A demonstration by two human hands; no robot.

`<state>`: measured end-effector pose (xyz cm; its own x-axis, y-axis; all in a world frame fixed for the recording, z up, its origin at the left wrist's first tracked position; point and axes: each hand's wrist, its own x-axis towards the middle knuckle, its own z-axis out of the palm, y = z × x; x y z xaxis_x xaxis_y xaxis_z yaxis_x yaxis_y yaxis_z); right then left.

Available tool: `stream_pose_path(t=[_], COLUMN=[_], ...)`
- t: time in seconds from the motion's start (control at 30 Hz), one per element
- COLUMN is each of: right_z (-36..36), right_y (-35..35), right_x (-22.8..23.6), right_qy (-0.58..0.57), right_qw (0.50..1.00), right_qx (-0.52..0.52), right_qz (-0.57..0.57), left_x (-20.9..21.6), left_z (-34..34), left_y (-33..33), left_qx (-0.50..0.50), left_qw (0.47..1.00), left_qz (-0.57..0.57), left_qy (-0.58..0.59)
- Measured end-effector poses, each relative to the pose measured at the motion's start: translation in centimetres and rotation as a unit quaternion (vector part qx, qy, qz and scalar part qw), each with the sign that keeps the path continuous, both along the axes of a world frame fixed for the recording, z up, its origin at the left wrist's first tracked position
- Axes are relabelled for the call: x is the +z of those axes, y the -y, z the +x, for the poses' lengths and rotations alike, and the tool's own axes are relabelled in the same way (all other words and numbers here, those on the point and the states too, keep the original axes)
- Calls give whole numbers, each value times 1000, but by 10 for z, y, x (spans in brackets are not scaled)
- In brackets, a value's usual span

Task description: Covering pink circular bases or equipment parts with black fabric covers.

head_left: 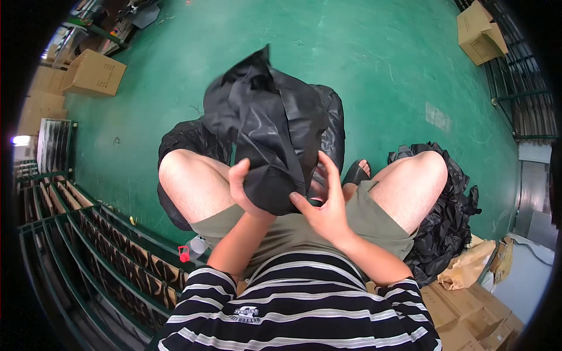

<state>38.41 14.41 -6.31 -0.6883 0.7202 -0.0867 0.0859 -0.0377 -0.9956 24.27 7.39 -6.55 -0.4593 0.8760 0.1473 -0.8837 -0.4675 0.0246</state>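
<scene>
A floppy black fabric piece [266, 131] stands up in folds between my knees, its top corner rising to a point. My left hand [244, 190] supports its lower left side, thumb raised and the other fingers hidden behind the fabric. At the lower right, my right hand [326, 213] grips the edge, with the thumb on the near face and the index finger stretched upward along the side. Just beyond the fabric lies a shiny black plastic bag [335, 126], partly covered by it. Whether the piece is sewn or a single layer I cannot tell.
Crumpled black plastic [442, 234] is heaped by my right leg, and more black plastic [190, 137] by my left. A clear bottle [198, 245] with a red-handled cap stands near a green rack [99, 257]. Cardboard boxes [95, 73] sit around the green floor [386, 70].
</scene>
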Motion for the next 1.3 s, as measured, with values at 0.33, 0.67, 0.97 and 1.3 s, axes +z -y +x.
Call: stream_pose_path(t=[0.33,0.67,0.97,1.3], right_z=[-10,-5,-6,-3], right_y=[8,-131,-80,-76], right_x=[-41,56,129,150], right_qy=[-135,-225,-93,-40], right_qw=[950,942,983,960], right_qx=[66,-250,152,209], right_qz=[-274,-24,38,180], left_x=[42,60,78,51], left_z=[18,7,7,-3], left_y=[27,57,32,6], left_qx=[9,-143,335,416], left_qw=[964,626,509,483], left_qz=[-193,-392,-295,-190], left_qy=[-185,-659,-736,-747])
